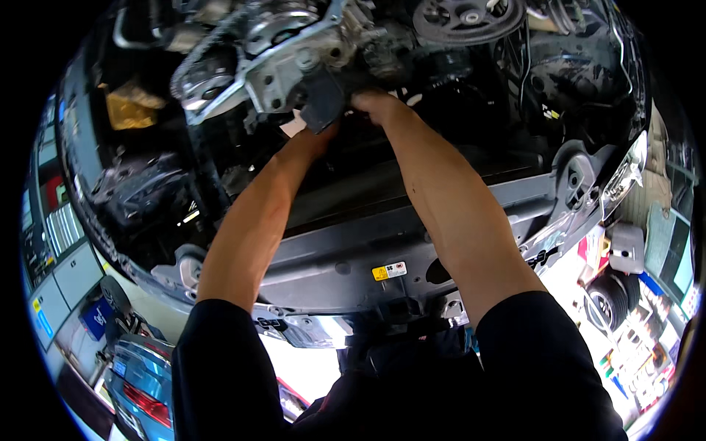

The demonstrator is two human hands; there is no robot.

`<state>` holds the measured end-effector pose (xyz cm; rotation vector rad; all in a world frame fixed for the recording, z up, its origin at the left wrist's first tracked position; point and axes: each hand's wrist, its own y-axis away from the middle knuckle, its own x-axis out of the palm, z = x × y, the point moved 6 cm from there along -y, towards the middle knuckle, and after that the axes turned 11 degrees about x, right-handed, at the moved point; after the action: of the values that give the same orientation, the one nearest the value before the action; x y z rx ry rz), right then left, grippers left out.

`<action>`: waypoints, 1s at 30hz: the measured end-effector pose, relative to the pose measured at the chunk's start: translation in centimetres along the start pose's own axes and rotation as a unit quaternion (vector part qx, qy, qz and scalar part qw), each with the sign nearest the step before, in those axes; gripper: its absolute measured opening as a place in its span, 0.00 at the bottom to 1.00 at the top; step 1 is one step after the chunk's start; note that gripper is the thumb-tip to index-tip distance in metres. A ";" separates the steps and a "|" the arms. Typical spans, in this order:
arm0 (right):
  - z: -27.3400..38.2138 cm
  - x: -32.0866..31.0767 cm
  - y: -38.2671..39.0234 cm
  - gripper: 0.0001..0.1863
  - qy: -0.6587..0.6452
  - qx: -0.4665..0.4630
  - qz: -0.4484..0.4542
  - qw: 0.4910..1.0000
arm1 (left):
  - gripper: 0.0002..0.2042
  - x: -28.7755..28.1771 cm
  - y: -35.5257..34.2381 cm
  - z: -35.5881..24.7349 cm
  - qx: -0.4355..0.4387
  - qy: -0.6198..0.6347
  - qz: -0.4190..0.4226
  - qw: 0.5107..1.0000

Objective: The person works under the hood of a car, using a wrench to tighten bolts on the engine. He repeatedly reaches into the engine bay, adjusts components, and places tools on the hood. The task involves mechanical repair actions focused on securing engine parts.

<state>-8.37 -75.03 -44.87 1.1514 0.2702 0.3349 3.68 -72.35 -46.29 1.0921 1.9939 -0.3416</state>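
Both my arms reach over the front panel (338, 268) of a car into the dark engine bay. My left hand (322, 137) is mostly hidden behind a dark, rounded part (322, 99) that hangs from the metal engine bracket (276, 84). Just right of that part, my right hand (373, 104) reaches down beneath the engine, with its fingers lost in shadow. What either hand touches or holds does not show. A toothed belt or chain (213, 48) runs along the engine's left side. At the top right sits a large spoked pulley (471, 16).
A yellowish-brown piece (132, 109) lies in the bay's left side. Round mounts stand at both ends of the front panel, the right one (577, 178) beside a headlight (625, 176). Behind me are a blue car (140, 382) on the left and stacked tyres (610, 300) on the right.
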 end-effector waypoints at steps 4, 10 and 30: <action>1.3 -0.5 -0.3 0.19 0.264 -0.067 -0.145 0.951 | 0.14 5.9 -1.1 4.9 -0.034 -0.158 -0.044 0.986; 0.6 0.8 -1.9 0.22 0.293 -0.072 -0.149 0.942 | 0.18 6.6 -0.7 1.9 -0.136 -0.203 0.050 0.968; -3.6 -1.1 3.9 0.25 0.257 0.083 0.039 0.962 | 0.15 0.7 -2.7 -0.1 -0.258 0.066 -0.007 0.964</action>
<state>-11.19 -71.03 -42.57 1.2277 0.7199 0.6926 1.24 -73.51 -47.17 0.7787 2.0448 0.2457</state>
